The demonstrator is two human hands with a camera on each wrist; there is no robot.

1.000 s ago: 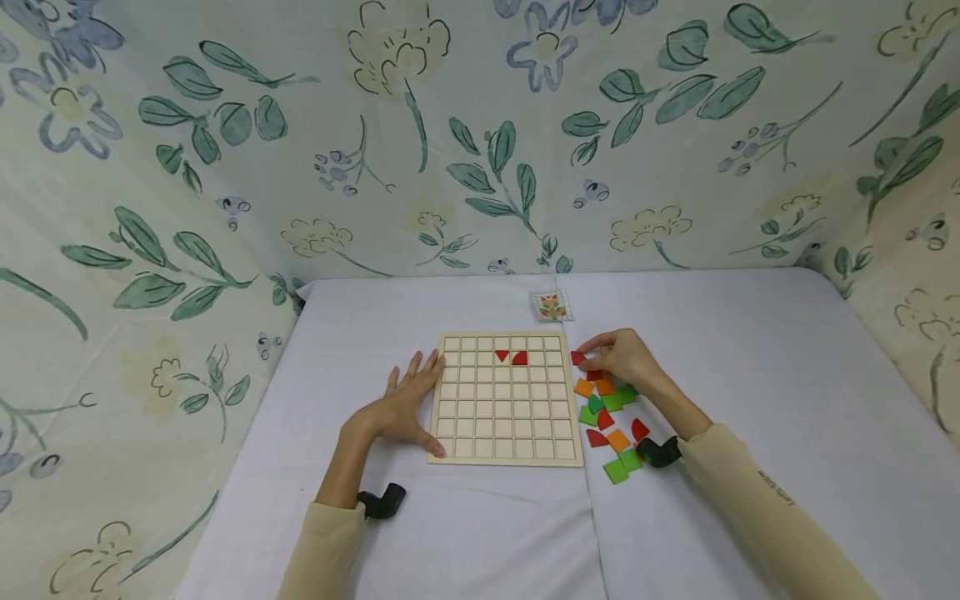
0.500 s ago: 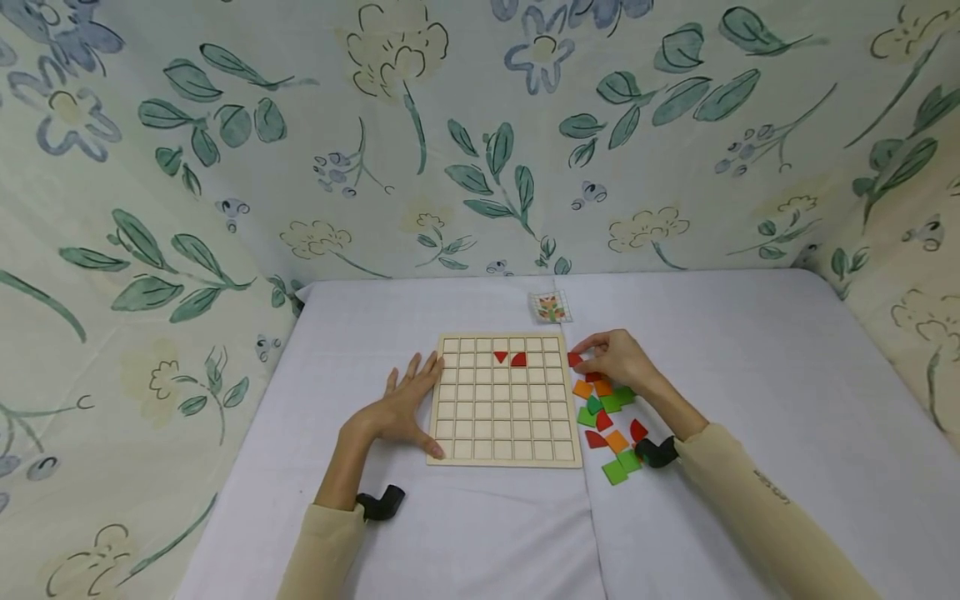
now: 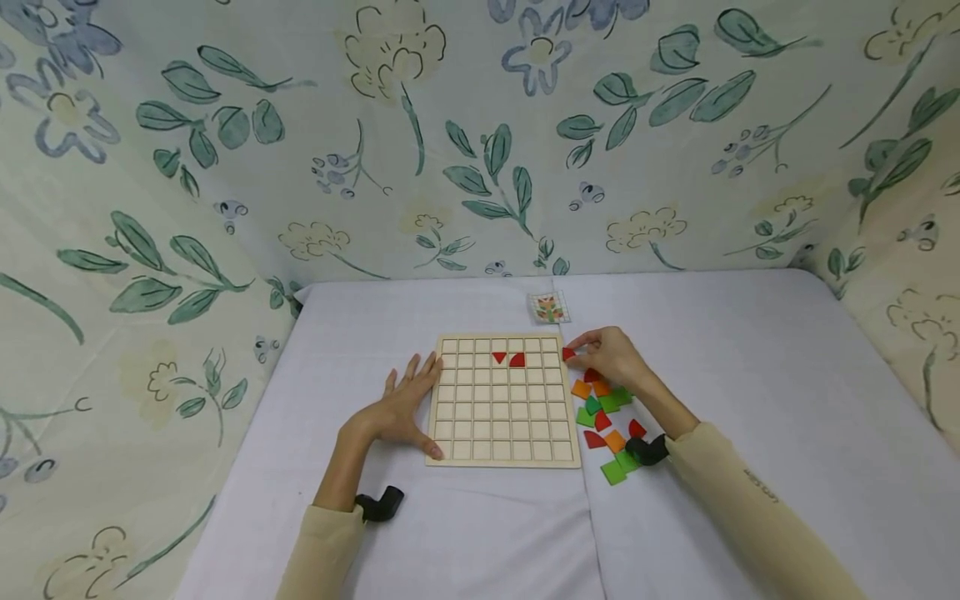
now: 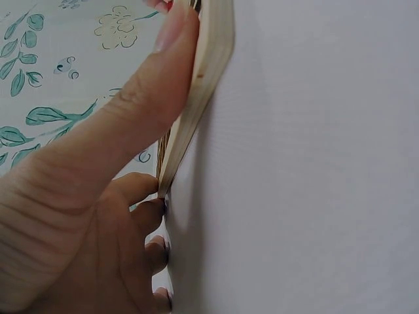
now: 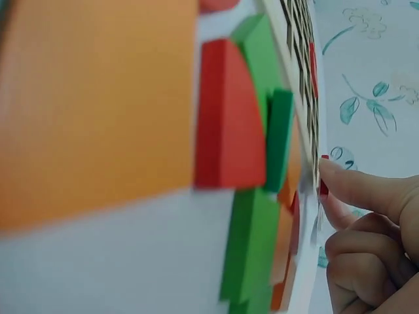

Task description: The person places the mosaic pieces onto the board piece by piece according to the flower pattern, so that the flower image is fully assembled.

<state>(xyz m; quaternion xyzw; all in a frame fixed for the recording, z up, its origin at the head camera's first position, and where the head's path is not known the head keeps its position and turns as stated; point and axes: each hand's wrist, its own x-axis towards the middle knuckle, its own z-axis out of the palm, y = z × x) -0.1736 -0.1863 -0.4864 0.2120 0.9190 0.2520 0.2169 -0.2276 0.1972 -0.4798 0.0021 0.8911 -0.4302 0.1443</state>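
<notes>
A wooden grid board [image 3: 501, 402] lies flat on the white cloth, a red triangle [image 3: 499, 357] and a red quarter-round piece [image 3: 517, 360] in its upper squares. Along the board's left edge, the left hand [image 3: 399, 414] rests with fingers spread, thumb at the lower corner; the left wrist view shows its thumb [image 4: 141, 98] against the wooden side. Beyond the board's upper right edge, the right hand [image 3: 617, 358] pinches a red piece [image 3: 568, 354] between thumb and fingertips. That red piece [image 5: 324, 176] is partly hidden by the fingers in the right wrist view.
Right of the board lie loose pieces: orange [image 3: 615, 441], green [image 3: 613, 472], dark green [image 3: 593, 405] and red [image 3: 595, 439], some touching or overlapping. A small patterned card [image 3: 549, 307] lies behind the board. Flowered fabric [image 3: 337, 142] hangs behind the table.
The right hand has moved slightly left and a little away from the person, carrying the pinched red piece to the board's right edge. The left hand keeps its place on the board.
</notes>
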